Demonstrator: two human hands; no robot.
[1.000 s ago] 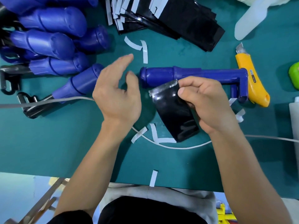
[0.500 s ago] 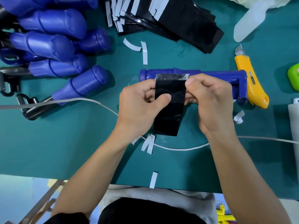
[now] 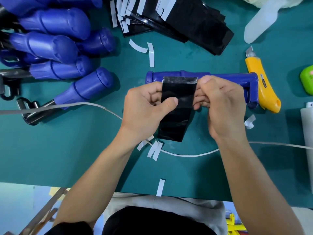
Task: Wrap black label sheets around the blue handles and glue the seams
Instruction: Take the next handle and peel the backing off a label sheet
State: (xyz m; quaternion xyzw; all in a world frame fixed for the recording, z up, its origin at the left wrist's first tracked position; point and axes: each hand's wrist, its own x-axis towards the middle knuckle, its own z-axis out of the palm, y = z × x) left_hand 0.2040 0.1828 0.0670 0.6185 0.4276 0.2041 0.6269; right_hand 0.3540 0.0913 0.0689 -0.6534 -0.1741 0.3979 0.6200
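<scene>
Left grip pinches left edge of black label sheet, thumb on top face. Right grip clamped on right edge, fingers curled. Sheet's top edge overlaps blue handle lying crosswise on green counter; contact unclear. Spare sheet stack top centre. Blue handle pile at left. Yellow knife just beside handle's right end.
</scene>
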